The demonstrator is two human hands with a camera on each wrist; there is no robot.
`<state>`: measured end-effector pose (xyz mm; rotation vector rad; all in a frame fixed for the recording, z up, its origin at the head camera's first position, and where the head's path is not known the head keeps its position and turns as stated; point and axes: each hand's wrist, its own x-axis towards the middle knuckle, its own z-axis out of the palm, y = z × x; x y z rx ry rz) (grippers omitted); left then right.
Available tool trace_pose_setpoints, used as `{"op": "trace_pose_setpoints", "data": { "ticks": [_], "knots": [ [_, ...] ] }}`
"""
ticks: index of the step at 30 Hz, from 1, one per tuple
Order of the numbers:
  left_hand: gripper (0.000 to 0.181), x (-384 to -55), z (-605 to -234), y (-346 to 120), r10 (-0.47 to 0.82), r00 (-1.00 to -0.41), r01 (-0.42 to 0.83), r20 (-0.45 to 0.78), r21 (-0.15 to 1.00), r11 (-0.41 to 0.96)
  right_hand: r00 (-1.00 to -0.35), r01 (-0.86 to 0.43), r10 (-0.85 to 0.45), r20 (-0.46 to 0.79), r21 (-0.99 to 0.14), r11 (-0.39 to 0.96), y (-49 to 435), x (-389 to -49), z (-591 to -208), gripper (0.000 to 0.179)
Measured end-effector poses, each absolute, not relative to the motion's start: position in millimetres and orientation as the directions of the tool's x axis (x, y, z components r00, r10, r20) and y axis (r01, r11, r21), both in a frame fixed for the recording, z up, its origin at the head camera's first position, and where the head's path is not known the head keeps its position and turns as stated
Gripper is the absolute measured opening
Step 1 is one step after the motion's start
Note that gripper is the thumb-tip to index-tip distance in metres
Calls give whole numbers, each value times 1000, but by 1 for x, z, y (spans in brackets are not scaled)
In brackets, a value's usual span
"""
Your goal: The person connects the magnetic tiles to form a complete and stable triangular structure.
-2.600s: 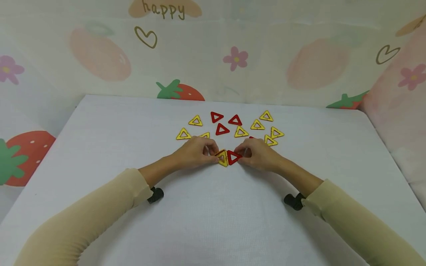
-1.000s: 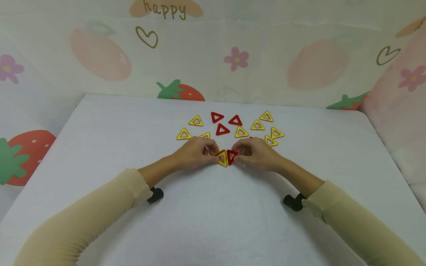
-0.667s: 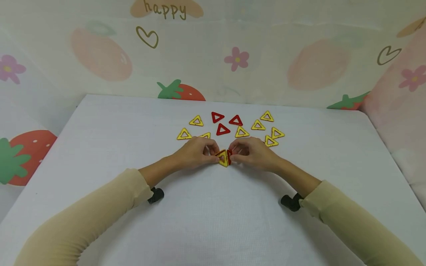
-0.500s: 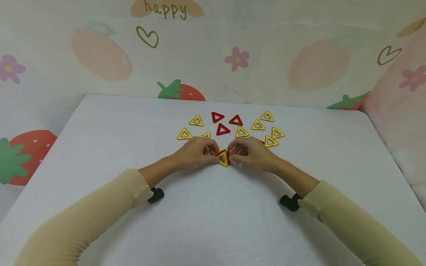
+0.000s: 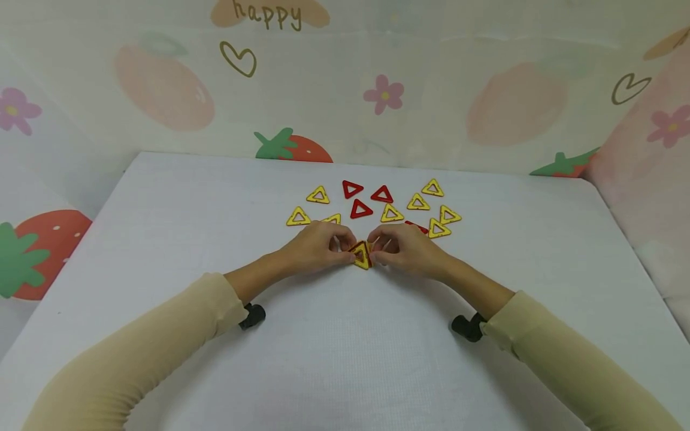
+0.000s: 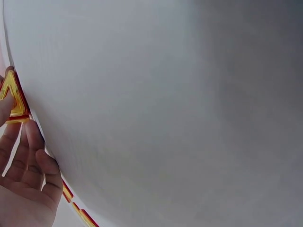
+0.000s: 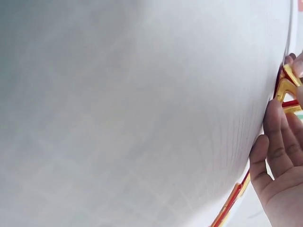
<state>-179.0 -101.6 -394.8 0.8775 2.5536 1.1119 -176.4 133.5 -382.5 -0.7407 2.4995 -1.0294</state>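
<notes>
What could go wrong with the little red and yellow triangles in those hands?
The red and yellow triangle tile cluster might come apart if the left hand or right hand squeezes too hard, since both grip its sides. The right hand could also bump the red triangle tile it partly hides, and the left hand the yellow triangle tile partly behind it.

From my head view, I can read one text: the word "happy" (image 5: 268,16), in brown script on an orange patch (image 5: 311,13) of the backdrop (image 5: 426,54). A second patch (image 5: 663,48), cut off at the right edge, possibly bears lettering; it is illegible.
</notes>
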Motion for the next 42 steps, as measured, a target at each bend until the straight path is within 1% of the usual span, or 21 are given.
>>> {"op": "trace_pose_setpoints", "data": {
  "ticks": [9, 15, 25, 32, 42],
  "knots": [
    [18, -179, -394, -99, 626, -779, 462, 26, 699, 546, -804, -346, -585, -107, -716, 606, 133, -177, -385, 27],
    [17, -178, -394, -98, 621, -783, 470, 30, 683, 559, -801, -355, -590, -99, -715, 602, 132, -176, -384, 26],
    [17, -178, -395, -98, 608, -793, 462, 39, 689, 558, -791, -389, -608, -73, -707, 591, 133, -177, -386, 25],
    [19, -178, -396, -98, 608, -793, 469, 36, 673, 572, -789, -384, -609, -80, -711, 589, 134, -176, -386, 27],
    [26, -176, -395, -99, 646, -763, 496, 37, 674, 547, -787, -381, -612, -79, -718, 582, 137, -172, -385, 27]
  ]
}}
